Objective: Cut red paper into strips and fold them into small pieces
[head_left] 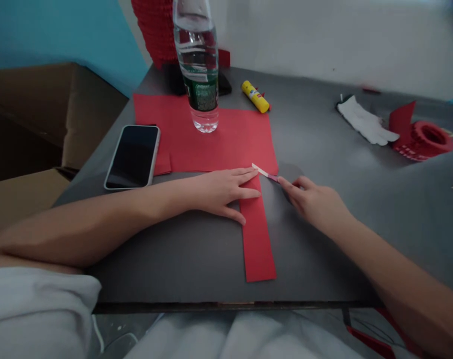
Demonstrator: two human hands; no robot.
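Grey table (323, 149): left hand (221, 192) lying flat, fingers spread, pressing red paper strip (256, 239) near the front edge. Right hand (312, 199) pinching small knife (265, 173) at the strip's top. Water bottle (198, 65) standing on red sheet (229, 139), partly filled.

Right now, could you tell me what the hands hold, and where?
Right hand pinches a small craft knife by its rear end; left hand presses the red paper strip flat.

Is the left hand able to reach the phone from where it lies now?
Probably yes: the left hand rests flat on the red paper strip, and the phone lies uncovered just beside the forearm, nothing between.
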